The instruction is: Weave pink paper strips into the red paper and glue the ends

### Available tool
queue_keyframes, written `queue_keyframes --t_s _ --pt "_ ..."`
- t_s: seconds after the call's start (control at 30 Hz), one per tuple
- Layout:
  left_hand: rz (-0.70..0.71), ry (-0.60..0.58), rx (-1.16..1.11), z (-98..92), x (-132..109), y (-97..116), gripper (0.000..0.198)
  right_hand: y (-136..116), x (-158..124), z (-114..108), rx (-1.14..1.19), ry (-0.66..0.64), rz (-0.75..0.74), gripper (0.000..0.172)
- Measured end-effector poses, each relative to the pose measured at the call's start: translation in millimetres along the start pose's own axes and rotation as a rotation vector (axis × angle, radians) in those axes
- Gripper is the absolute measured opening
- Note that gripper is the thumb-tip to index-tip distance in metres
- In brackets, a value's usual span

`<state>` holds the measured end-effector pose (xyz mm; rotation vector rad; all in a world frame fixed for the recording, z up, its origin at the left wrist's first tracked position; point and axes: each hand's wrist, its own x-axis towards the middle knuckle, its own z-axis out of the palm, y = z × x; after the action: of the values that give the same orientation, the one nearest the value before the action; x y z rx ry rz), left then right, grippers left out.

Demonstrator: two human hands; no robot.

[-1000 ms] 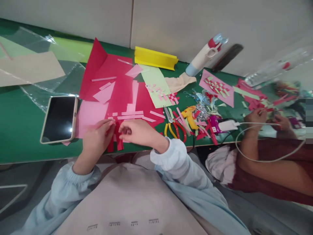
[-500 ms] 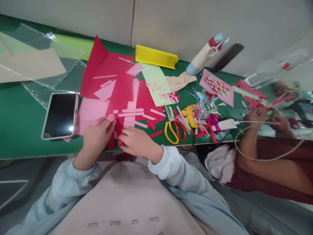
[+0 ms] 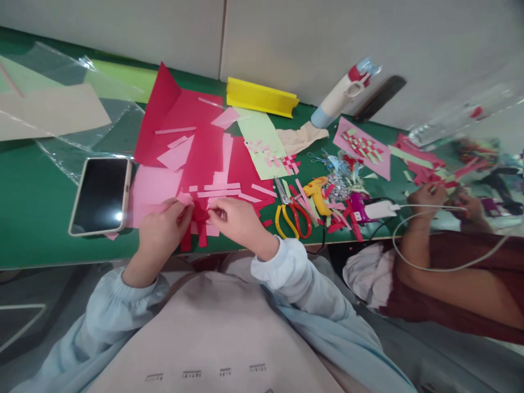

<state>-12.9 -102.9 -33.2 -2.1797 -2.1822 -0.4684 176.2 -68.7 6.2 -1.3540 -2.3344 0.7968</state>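
Note:
My left hand (image 3: 161,234) is closed, its thumb and fingers pinching a small pink paper strip (image 3: 185,198) at the edge of the work. Just right of it, my right hand (image 3: 241,224) has its thumb and forefinger pinched together beside a red paper strip (image 3: 202,234); whatever lies between those fingertips is hidden. Several pink strips (image 3: 219,191) lie across the red paper sheet (image 3: 204,131) above both hands. A pair of scissors (image 3: 292,218) with one yellow and one red handle rests to the right of my right hand.
A phone (image 3: 100,194) lies at left, under clear plastic (image 3: 61,117). Rightward are a yellow glue gun (image 3: 317,196), paper scraps, a purple charger (image 3: 358,208) with a cable and a bottle (image 3: 339,95). A co-worker's hands (image 3: 429,199) handle strips at far right.
My right hand has moved up and slightly right, uncovering the lower end of the red strip. My left hand stays in place on the pink strip.

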Motion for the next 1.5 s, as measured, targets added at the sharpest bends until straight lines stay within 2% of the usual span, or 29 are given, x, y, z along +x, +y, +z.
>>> queue_keyframes --t_s 0.1,0.2,0.37,0.47,0.63,0.77,0.9,1.0,1.23,1.5 --pt "-0.001 0.045 0.004 2.0 0 -1 0.043 8 14 -8 0.142 0.105 0.163 0.017" --pt "0.025 0.095 -0.027 4.5 -1 -1 0.041 12 30 -16 0.215 0.140 0.228 0.018" --pt "0.057 0.093 -0.068 3.6 -3 2 0.036 14 59 -22 0.115 0.152 0.244 0.018" --pt "0.079 0.082 -0.076 2.0 -5 3 0.040 15 73 -22 0.090 0.148 0.213 0.019" --pt "0.111 0.116 -0.100 1.0 -5 3 0.037 15 84 -25 0.080 0.110 0.203 0.019" --pt "0.092 0.127 -0.095 0.9 -4 3 0.030 9 76 -33 0.124 0.069 0.137 0.019" --pt "0.077 0.150 -0.109 1.1 -5 2 0.031 -2 52 -38 0.158 -0.041 -0.007 0.018" --pt "0.077 0.123 -0.134 0.4 -6 0 0.033 -9 32 -36 0.101 -0.093 -0.082 0.017" --pt "0.014 0.086 -0.149 -3.3 -6 2 0.032 -15 1 -15 -0.052 -0.122 -0.192 0.020" --pt "0.093 0.010 -0.155 -4.6 -9 -4 0.034 -14 -14 14 -0.165 -0.171 -0.248 0.027"
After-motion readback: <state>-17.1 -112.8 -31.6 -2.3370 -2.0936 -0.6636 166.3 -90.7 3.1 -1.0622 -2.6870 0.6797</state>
